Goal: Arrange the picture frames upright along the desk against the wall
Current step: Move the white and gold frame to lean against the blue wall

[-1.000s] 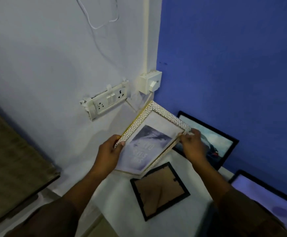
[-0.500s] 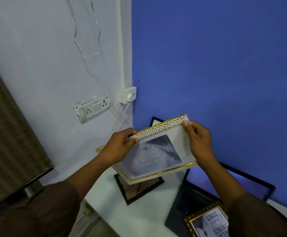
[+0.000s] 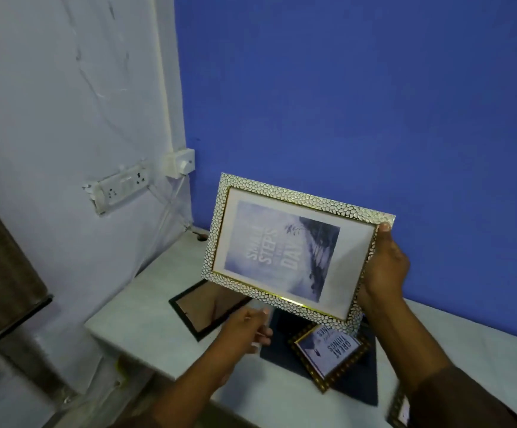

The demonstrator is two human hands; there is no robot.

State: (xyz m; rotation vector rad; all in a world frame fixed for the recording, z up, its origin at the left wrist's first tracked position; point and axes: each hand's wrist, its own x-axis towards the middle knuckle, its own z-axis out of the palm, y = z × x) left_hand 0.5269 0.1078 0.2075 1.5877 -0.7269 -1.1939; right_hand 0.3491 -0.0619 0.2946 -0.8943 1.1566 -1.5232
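Note:
A white-and-gold pebble-patterned picture frame with a grey "small steps" print is held up in front of the blue wall, tilted, above the desk. My right hand grips its right edge. My left hand is below the frame's lower edge, blurred, fingers loosely curled, off the frame. Under it a black frame lies face down on the white desk. A small gold-edged frame with a "great things" print lies flat on a dark sheet.
The desk sits in a corner between a pale wall with a socket strip and switch box, and the blue wall. Another frame's corner shows at the bottom right. A dark panel stands at the left.
The patterned frame turned to face me and rose to the right. My left hand let go of its left edge and dropped below it. The view shifted right.

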